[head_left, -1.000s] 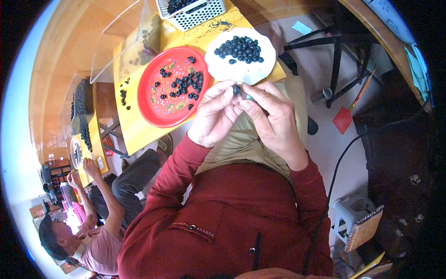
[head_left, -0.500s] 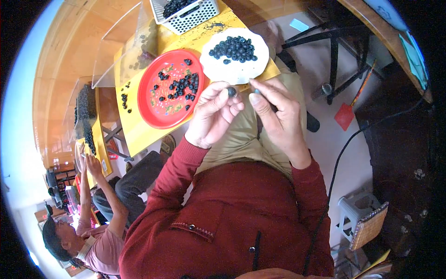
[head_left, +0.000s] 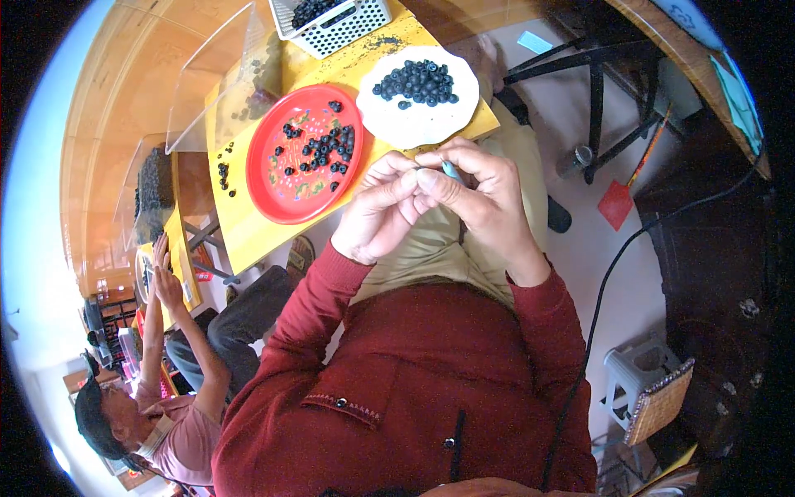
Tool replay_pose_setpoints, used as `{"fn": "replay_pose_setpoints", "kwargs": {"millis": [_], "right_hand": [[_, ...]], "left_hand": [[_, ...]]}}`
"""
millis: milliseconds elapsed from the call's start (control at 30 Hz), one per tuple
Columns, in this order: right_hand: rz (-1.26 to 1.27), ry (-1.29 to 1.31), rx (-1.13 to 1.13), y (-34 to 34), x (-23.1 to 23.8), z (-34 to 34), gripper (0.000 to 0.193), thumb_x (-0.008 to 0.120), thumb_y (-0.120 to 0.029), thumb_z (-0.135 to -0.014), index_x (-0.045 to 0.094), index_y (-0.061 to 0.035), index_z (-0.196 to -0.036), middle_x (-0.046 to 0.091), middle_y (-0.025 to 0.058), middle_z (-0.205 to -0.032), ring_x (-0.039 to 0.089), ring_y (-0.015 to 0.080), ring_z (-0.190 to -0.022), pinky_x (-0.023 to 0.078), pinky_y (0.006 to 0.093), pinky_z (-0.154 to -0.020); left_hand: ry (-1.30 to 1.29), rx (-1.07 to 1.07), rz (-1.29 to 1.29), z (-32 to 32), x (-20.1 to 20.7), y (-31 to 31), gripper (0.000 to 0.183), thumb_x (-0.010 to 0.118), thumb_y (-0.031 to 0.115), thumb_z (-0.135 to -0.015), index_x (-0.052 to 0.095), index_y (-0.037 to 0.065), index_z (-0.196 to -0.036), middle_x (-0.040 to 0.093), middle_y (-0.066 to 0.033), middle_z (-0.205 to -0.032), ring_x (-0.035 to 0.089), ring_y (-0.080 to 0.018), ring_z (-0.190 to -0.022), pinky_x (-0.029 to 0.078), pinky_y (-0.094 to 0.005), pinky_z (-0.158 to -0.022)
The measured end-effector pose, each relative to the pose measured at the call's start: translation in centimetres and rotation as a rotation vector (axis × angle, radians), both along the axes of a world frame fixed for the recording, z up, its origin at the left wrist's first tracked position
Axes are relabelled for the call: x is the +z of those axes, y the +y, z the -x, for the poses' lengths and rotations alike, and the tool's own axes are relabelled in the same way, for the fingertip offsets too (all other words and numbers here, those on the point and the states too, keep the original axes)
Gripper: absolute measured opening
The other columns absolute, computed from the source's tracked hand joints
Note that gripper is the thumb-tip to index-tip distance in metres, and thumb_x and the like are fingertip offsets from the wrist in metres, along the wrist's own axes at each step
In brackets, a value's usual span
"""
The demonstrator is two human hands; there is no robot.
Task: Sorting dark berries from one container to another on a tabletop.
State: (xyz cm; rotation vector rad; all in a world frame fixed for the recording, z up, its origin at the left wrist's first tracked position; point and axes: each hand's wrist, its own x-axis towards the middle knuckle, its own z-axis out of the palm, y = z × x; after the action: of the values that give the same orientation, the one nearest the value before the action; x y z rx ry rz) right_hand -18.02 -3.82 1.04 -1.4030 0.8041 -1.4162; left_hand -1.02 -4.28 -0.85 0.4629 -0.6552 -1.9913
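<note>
In front of my lap both hands meet, fingertips together. My left hand [head_left: 385, 207] is closed in a pinch on a small dark round ball, berry-like, now mostly hidden by the fingers. My right hand [head_left: 480, 195] is closed around a slim blue-grey tool [head_left: 451, 171]; its working end is hidden. Just beyond them on the yellow table stands a white scalloped plate [head_left: 410, 128] bearing a heap of dark round balls [head_left: 422, 83]. Left of it is a red patterned tray [head_left: 269, 195] with scattered dark balls [head_left: 323, 153], some in clusters.
At the table's far edge stands a white perforated basket [head_left: 356, 29] full of dark pieces, with dark crumbs [head_left: 385, 40] nearby. Several small dark balls [head_left: 223, 171] lie left of the tray. A co-worker [head_left: 178, 439] works at the left. A grey stool [head_left: 633, 373] stands at right.
My hands have come together; the right fingers and tool have moved left to the dark ball in my left fingers, now mostly covering it. The co-worker's hands have shifted slightly.
</note>
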Motion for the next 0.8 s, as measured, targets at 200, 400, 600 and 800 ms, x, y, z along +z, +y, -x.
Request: {"fn": "replay_pose_setpoints", "kwargs": {"millis": [200,400,600,800], "right_hand": [[-0.353,-0.254,0.2,0.1,0.3,0.5,0.019,0.065,-0.016,-0.091,0.066,0.0022,-0.086,0.062,-0.0013,-0.075,0.053,0.0024,-0.071,0.043,0.0208,-0.061],[-0.221,-0.195,0.151,0.2,0.0,0.3,0.019,0.063,-0.016,-0.093,0.065,0.0022,-0.086,0.061,-0.0018,-0.076,0.053,0.0021,-0.07,0.042,0.0194,-0.061],[-0.257,-0.12,0.131,0.3,0.0,0.9,0.019,0.062,-0.015,-0.093,0.066,0.0035,-0.09,0.063,0.0006,-0.076,0.055,0.0044,-0.072,0.045,0.0215,-0.064],[-0.261,-0.157,0.114,0.7,-0.6,0.6,0.02,0.061,-0.014,-0.093,0.065,0.005,-0.097,0.065,0.0038,-0.086,0.058,0.0063,-0.08,0.046,0.0234,-0.07]], "left_hand": [[0.047,-0.064,-0.024,-0.2,0.0,0.2,0.012,0.059,0.009,-0.093,0.062,0.005,-0.104,0.067,-0.0101,-0.096,0.065,-0.0187,-0.089,0.055,-0.0343,-0.082],[0.038,-0.022,-0.074,0.1,0.4,0.1,0.014,0.059,0.009,-0.093,0.061,0.004,-0.106,0.066,-0.0097,-0.095,0.065,-0.0188,-0.088,0.055,-0.0344,-0.082],[0.057,-0.062,-0.063,-0.2,0.3,0.1,0.015,0.058,0.008,-0.093,0.061,0.004,-0.107,0.066,-0.0098,-0.096,0.065,-0.0189,-0.087,0.056,-0.0347,-0.081],[0.004,-0.033,-0.058,-0.5,0.4,0.2,0.015,0.059,0.009,-0.093,0.062,0.004,-0.107,0.067,-0.0092,-0.096,0.065,-0.0183,-0.087,0.057,-0.0353,-0.081]]}}
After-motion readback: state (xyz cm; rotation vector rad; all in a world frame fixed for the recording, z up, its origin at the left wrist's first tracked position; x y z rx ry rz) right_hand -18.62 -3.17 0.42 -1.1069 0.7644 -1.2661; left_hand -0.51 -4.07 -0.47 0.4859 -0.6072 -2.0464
